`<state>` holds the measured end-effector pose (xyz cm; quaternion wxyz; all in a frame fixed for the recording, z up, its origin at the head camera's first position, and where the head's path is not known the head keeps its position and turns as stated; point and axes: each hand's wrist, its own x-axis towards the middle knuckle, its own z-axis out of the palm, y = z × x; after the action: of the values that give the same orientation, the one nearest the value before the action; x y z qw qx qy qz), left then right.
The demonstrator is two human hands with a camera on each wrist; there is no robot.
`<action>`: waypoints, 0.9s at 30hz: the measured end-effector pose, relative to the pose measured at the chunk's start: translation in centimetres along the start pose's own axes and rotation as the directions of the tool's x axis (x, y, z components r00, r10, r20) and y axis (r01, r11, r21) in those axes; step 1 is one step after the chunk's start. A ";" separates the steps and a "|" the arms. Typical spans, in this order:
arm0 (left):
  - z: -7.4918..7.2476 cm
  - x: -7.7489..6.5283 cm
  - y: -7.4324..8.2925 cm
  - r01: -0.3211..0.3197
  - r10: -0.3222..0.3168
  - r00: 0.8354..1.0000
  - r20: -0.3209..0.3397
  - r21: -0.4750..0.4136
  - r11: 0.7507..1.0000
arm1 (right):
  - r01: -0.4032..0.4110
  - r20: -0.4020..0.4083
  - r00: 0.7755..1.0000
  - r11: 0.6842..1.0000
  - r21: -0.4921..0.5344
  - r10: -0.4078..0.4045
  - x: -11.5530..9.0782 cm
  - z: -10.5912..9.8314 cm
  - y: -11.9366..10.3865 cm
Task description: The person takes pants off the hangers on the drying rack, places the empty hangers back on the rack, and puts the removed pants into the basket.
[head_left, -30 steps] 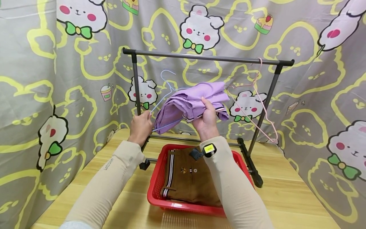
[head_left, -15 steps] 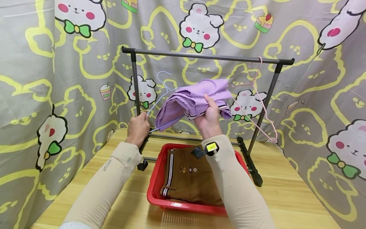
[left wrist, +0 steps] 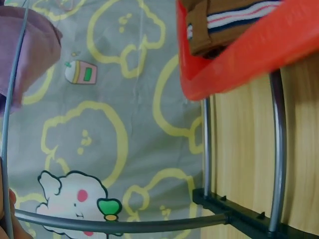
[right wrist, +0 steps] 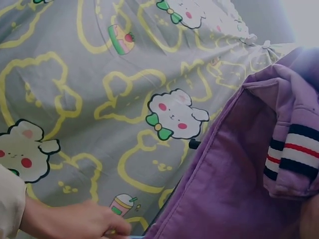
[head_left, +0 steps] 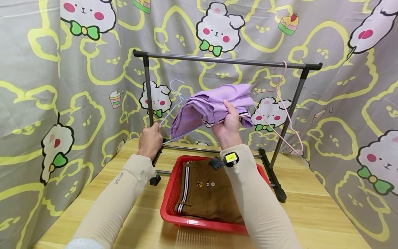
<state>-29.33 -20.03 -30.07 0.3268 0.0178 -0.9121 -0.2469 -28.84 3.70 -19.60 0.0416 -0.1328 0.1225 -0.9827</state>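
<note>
My left hand (head_left: 150, 140) grips one lower corner of a thin blue wire hanger (head_left: 169, 113), whose hook points up. Folded purple trousers (head_left: 214, 103) with a striped trim lie through the hanger, over its lower bar. My right hand (head_left: 229, 126) holds the trousers from below and in front, thumb on top of the cloth. The hanger's far end is hidden by the cloth. In the left wrist view the hanger wire (left wrist: 11, 94) runs past the purple cloth (left wrist: 30, 55). The right wrist view shows the trousers (right wrist: 224, 184) close up, with my left hand (right wrist: 79, 219) beyond.
A dark metal clothes rack (head_left: 217, 61) stands behind on the wooden table (head_left: 317, 214). From its right end hangs a bare pink hanger (head_left: 290, 121). Below my hands sits a red basket (head_left: 168, 207) holding a brown folded garment (head_left: 208, 197). A patterned curtain (head_left: 102, 69) surrounds the table.
The trousers and my right hand have moved slightly up and to the right. My left hand and the hanger have shifted a little left. Both holds stay the same.
</note>
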 end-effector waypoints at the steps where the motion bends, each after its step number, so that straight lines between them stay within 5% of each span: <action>1: 0.0 -0.1 -0.1 -0.005 0.005 1.000 -0.007 0.006 1.000 | 0.005 0.003 1.000 1.000 -0.003 -0.005 0.0 0.1 -0.1; 10: 0.8 -0.5 -0.7 -0.026 0.026 0.999 -0.018 0.006 1.000 | 0.028 0.052 0.998 0.999 -0.047 -0.025 -0.2 0.6 -0.3; 27: 0.3 -0.6 -0.4 -0.019 0.019 1.000 -0.014 -0.005 1.000 | -0.051 0.015 0.998 0.994 -0.094 0.053 -1.0 -1.4 -0.4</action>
<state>-29.09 -20.14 -30.82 0.3354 0.0099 -0.9093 -0.2461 -28.27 4.57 -21.09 0.0621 -0.1400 0.1715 -0.9732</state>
